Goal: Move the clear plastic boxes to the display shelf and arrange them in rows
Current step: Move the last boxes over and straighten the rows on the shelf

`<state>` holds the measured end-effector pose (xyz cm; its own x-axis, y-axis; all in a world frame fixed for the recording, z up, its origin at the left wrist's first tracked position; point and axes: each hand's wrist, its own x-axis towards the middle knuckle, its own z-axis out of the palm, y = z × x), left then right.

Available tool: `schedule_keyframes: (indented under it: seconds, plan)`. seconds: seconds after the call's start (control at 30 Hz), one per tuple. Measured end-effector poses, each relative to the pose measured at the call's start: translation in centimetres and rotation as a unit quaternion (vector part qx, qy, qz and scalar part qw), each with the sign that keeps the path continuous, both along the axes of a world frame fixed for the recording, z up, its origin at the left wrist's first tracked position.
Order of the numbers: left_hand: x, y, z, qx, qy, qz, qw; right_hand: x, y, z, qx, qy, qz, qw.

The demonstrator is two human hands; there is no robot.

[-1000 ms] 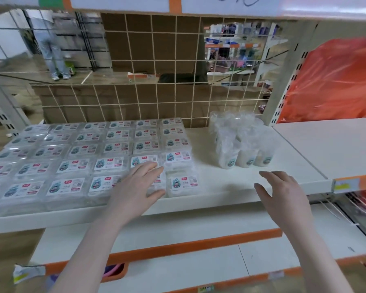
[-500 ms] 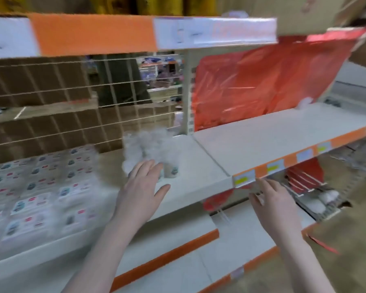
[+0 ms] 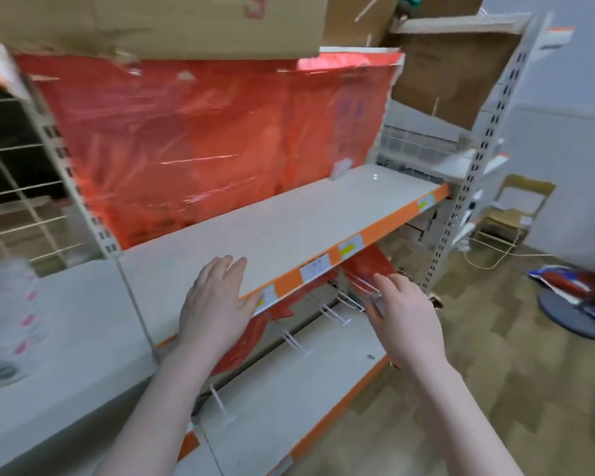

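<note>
Hands empty, fingers loosely spread: left hand (image 3: 217, 304) over display shelf (image 3: 289, 228) front edge, right hand (image 3: 404, 317) just past it; clear plastic boxes (image 3: 6, 321), blurred, at nine o'clock, nearer left.

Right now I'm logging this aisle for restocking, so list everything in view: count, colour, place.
Flat shelf board with orange price strip: one, off-white, centre.
Glossy plastic sheet: one, orange-red, behind that shelf.
Brown cardboard boxes: at least two, on top.
Blurred clear plastic packs: count unclear, far left.
White wire hooks: several, under the shelf.
Folding chair: one, yellowish, right.
Left hand: open, above the shelf edge.
Right hand: open, empty.
</note>
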<state>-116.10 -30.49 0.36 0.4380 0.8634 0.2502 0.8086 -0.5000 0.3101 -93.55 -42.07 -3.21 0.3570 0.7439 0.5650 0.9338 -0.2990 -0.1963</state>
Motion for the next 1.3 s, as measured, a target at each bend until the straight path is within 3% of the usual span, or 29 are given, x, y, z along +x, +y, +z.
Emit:
schedule_keyframes:
  seconds: [0.37, 0.73, 1.0, 1.3]
  plan:
    - [15.1, 10.1, -2.7, -0.008, -0.01, -0.006, 1.0, 13.0, 9.3, -1.0, -0.02, 0.011, -0.001, 1.0]
    - [28.8, 21.4, -1.9, -0.035, -0.031, 0.012, 0.999, 28.0, 21.9, 0.1, -0.101, 0.032, 0.003, 0.994]
    - [33.2, 24.1, -3.5, -0.056, -0.032, 0.134, 0.989, 35.5, 32.2, -0.2, -0.114, 0.054, 0.111, 0.986]
    - [38.7, 23.5, -4.2, -0.073, -0.051, 0.323, 0.942, 42.4, 45.2, 0.4, -0.151, 0.009, 0.293, 0.944]
